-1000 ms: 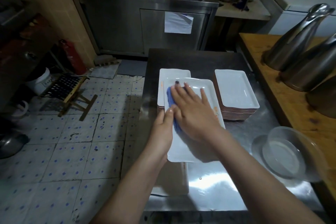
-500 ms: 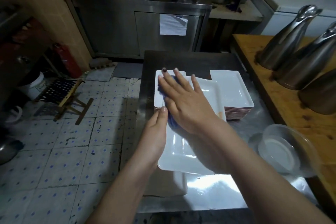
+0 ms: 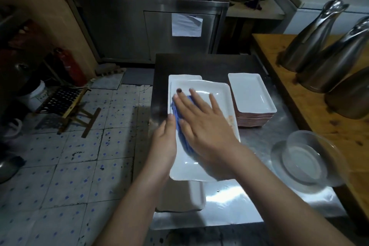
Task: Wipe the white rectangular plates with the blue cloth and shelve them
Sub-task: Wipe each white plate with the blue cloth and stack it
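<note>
Lower centre: a steel table (image 3: 235, 205). Centre: the white rectangular plate (image 3: 215, 91) is gripped at its left rim by the left hand (image 3: 163, 144), with the thumb laid on top. The blue cloth (image 3: 184, 142) is pressed onto the plate by the right hand (image 3: 201, 124), whose fingers are held straight and spread. Right of centre, just beside: a stack of plates (image 3: 251, 94).

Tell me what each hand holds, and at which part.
The left hand holds the white plate at its left long edge. The right hand holds nothing; it presses the blue cloth flat onto it.
</note>
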A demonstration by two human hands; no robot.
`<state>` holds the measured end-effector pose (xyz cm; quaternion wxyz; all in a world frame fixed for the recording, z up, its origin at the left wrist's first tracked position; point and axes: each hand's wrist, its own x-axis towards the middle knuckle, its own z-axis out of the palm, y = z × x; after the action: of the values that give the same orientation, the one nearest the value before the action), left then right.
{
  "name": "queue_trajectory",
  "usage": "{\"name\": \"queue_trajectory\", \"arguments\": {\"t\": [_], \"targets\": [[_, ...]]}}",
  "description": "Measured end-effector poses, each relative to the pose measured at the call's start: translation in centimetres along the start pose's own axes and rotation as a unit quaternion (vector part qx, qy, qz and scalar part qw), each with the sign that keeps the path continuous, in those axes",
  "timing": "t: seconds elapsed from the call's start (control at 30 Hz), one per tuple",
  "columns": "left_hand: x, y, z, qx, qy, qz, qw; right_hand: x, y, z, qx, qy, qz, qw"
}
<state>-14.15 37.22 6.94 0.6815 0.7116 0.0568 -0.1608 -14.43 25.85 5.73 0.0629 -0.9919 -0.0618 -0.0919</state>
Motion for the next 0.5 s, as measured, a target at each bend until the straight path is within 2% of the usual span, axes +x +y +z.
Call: {"name": "queue_trajectory", "arguments": {"t": [0.1,0.23,0.4,0.5], "targets": [[-0.1,-0.3,0.2,0.020,-0.020,0.005,1.000,2.3,2.4,-0.4,-0.049,0.004,0.064,0.997],[0.6,-0.3,-0.6,-0.001,0.000,0.028,1.000,1.3,4.1,-0.1,-0.034,0.004,0.170,0.985],[1.8,0.0,-1.7,-0.002,0.050,0.055,0.997,-2.6,0.5,1.4,0.010,0.000,0.111,0.994],[2.0,-0.3,-1.7,0.024,0.033,0.060,0.997,-2.0,0.5,1.9,0.020,-0.009,0.133,0.991]]}}
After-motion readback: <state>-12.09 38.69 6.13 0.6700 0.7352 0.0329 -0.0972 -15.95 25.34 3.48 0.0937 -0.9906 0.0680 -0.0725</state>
